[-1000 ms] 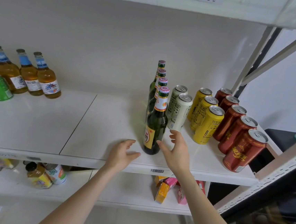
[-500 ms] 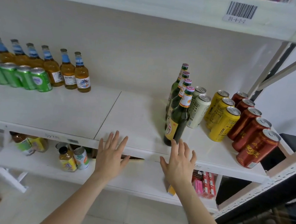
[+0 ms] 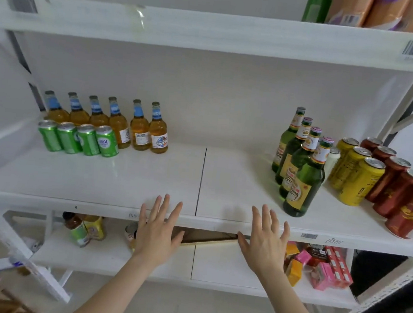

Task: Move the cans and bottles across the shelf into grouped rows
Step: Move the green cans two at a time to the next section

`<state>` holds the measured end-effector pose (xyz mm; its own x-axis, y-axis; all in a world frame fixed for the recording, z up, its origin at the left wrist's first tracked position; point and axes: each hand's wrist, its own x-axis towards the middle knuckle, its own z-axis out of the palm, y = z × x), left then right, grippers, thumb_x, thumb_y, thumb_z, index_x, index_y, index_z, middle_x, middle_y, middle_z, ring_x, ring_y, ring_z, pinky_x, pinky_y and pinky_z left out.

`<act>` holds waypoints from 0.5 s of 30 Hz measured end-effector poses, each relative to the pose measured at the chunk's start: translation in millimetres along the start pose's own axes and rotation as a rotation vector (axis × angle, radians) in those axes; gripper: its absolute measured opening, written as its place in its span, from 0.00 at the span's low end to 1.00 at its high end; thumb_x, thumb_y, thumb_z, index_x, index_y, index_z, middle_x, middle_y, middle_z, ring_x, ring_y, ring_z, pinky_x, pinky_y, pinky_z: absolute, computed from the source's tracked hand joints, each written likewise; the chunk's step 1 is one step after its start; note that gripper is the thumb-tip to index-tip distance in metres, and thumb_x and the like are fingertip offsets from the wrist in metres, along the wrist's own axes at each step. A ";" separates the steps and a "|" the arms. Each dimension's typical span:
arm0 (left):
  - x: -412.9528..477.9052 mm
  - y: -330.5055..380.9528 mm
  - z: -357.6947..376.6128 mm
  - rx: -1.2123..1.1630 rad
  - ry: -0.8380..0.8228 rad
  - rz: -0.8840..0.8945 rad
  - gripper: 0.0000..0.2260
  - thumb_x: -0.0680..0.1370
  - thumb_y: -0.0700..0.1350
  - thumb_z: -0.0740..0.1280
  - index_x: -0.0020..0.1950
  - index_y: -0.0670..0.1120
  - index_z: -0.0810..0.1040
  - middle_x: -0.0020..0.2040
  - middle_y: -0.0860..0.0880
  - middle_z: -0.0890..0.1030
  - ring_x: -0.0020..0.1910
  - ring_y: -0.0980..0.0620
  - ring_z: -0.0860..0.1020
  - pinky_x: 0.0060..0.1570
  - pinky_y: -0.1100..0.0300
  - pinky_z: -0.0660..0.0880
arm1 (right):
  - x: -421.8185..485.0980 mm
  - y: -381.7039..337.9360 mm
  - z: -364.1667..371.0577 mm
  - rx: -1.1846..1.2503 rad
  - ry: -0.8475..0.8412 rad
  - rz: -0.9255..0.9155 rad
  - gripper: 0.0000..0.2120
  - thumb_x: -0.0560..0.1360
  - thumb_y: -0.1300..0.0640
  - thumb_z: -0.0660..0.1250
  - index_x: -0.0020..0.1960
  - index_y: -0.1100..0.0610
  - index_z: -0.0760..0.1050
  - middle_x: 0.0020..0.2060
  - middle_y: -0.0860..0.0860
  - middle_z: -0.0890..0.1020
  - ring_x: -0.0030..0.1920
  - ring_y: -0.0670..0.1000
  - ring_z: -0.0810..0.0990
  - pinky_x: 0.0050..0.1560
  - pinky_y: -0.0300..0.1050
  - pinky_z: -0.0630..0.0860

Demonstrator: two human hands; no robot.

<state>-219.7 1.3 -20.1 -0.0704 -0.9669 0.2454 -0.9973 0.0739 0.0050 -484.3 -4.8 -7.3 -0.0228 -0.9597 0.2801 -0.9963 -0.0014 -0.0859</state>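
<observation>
You are drawing both hands back from the green bottles [image 3: 302, 170], left hand [image 3: 158, 230] and right hand [image 3: 264, 242] spread wide and empty at the shelf [image 3: 122, 186] edge, that row now standing placed beside the yellow cans [image 3: 358, 171].

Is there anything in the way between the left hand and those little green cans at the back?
Nothing visible. The left hand is open at the shelf's front edge, and only bare white shelf lies between it and the green cans. The amber bottles stand behind and beside the cans, not in front.
</observation>
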 end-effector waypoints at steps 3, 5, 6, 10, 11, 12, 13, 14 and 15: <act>2.0 -34.8 -6.8 0.001 -0.003 0.007 0.32 0.80 0.64 0.54 0.81 0.56 0.47 0.82 0.45 0.46 0.80 0.44 0.42 0.75 0.40 0.38 | 1.3 -39.9 0.4 0.017 0.013 0.009 0.35 0.79 0.37 0.58 0.79 0.52 0.55 0.80 0.54 0.57 0.79 0.57 0.54 0.75 0.64 0.50; 3.7 -54.4 -9.3 0.005 -0.008 0.014 0.33 0.80 0.65 0.53 0.81 0.56 0.46 0.82 0.45 0.45 0.80 0.44 0.42 0.75 0.40 0.38 | 2.9 -65.0 2.4 0.012 0.004 0.007 0.35 0.79 0.36 0.57 0.80 0.52 0.54 0.80 0.54 0.56 0.79 0.57 0.53 0.76 0.64 0.48; 5.3 -63.0 -10.1 0.000 -0.009 0.015 0.33 0.80 0.65 0.53 0.81 0.56 0.45 0.82 0.45 0.45 0.80 0.44 0.42 0.75 0.40 0.38 | 4.4 -77.0 3.7 0.007 -0.005 0.004 0.36 0.79 0.36 0.57 0.80 0.52 0.53 0.80 0.53 0.56 0.80 0.57 0.53 0.76 0.63 0.47; 14.9 -94.8 -8.5 0.000 -0.027 0.023 0.33 0.80 0.65 0.52 0.81 0.56 0.43 0.82 0.46 0.43 0.80 0.44 0.40 0.75 0.41 0.37 | 15.4 -119.0 8.6 0.015 -0.017 -0.003 0.36 0.78 0.37 0.58 0.79 0.53 0.54 0.80 0.54 0.57 0.79 0.56 0.54 0.76 0.63 0.49; 18.7 -102.7 -7.6 -0.005 -0.025 0.028 0.33 0.80 0.65 0.52 0.81 0.56 0.44 0.82 0.45 0.44 0.80 0.44 0.41 0.75 0.41 0.37 | 19.2 -128.4 9.9 0.015 -0.017 -0.002 0.35 0.79 0.37 0.58 0.79 0.53 0.54 0.80 0.54 0.57 0.79 0.56 0.54 0.76 0.63 0.49; 23.2 -110.4 -6.4 -0.007 -0.028 0.035 0.32 0.80 0.65 0.52 0.81 0.56 0.44 0.82 0.45 0.44 0.80 0.44 0.41 0.75 0.40 0.37 | 23.3 -137.2 11.3 0.012 -0.017 0.003 0.35 0.79 0.37 0.58 0.79 0.53 0.54 0.79 0.54 0.57 0.79 0.56 0.54 0.75 0.63 0.49; 28.4 -118.5 -5.0 -0.005 -0.034 0.044 0.32 0.80 0.64 0.52 0.81 0.56 0.44 0.82 0.45 0.44 0.80 0.44 0.41 0.75 0.40 0.37 | 27.5 -146.0 12.7 0.005 -0.014 0.010 0.35 0.79 0.38 0.58 0.79 0.53 0.55 0.79 0.54 0.58 0.79 0.56 0.55 0.75 0.63 0.49; 33.8 -126.8 -3.2 -0.001 -0.039 0.054 0.32 0.81 0.64 0.52 0.81 0.56 0.44 0.82 0.45 0.44 0.80 0.44 0.41 0.75 0.40 0.37 | 32.1 -155.2 14.5 0.000 -0.007 0.021 0.35 0.79 0.38 0.58 0.79 0.53 0.56 0.79 0.54 0.59 0.79 0.56 0.56 0.75 0.63 0.50; 40.2 -135.2 -1.5 0.002 -0.045 0.063 0.32 0.81 0.63 0.52 0.81 0.56 0.44 0.82 0.45 0.44 0.80 0.44 0.41 0.75 0.40 0.37 | 36.9 -164.6 16.6 0.004 0.003 0.034 0.34 0.78 0.38 0.59 0.79 0.54 0.57 0.78 0.54 0.60 0.78 0.56 0.57 0.75 0.63 0.51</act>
<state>-87.6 -47.1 -9.4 -0.1340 -0.9703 0.2015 -0.9908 0.1346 -0.0108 -319.8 -44.7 1.2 -0.0564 -0.9585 0.2794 -0.9947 0.0298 -0.0987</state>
